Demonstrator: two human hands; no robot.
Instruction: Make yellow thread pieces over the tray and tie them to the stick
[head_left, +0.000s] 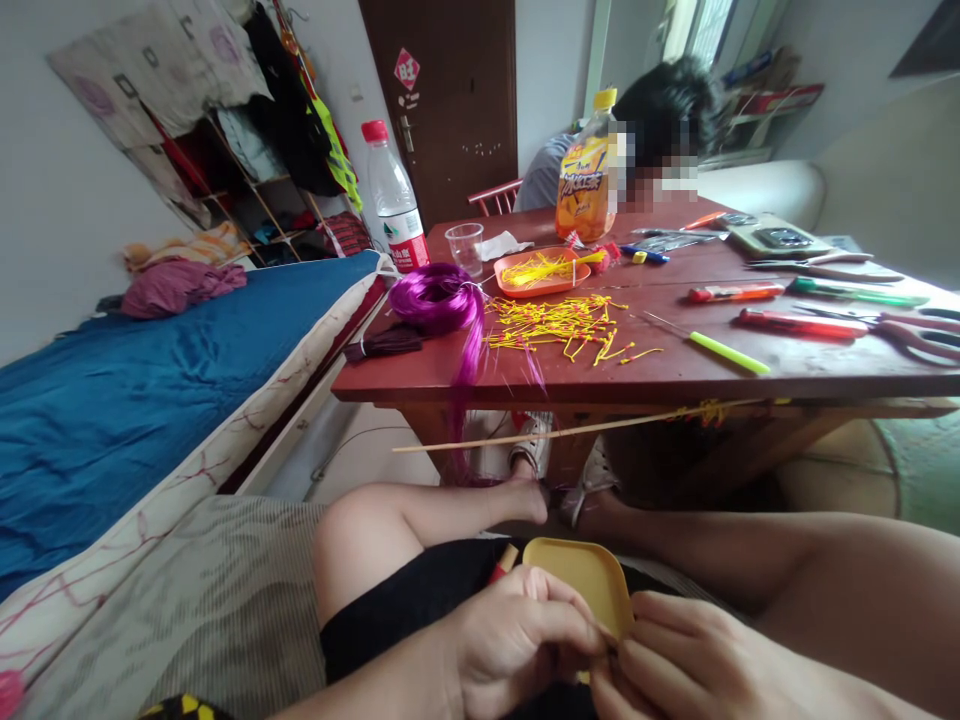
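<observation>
My left hand (529, 635) and my right hand (686, 655) meet over my lap, fingertips pinched close together. Whatever they pinch is too small and too hidden to name. Just beyond them a yellow tray (589, 575) rests on my lap, partly covered by both hands. A small red and tan object (505, 565) pokes out behind my left hand. On the table ahead lies a pile of short yellow cords (559, 325) with red bits. A purple bundle of shiny thread (435, 300) sits left of the pile, strands hanging over the edge.
A red-brown table (675, 365) stands ahead, bearing an orange tray (544, 275), a green-handled awl (727, 352), scissors (911, 330), cutters and bottles. A thin stick (480, 440) juts out along its front edge. Another person (660, 110) sits across. A bed (187, 370) is at left.
</observation>
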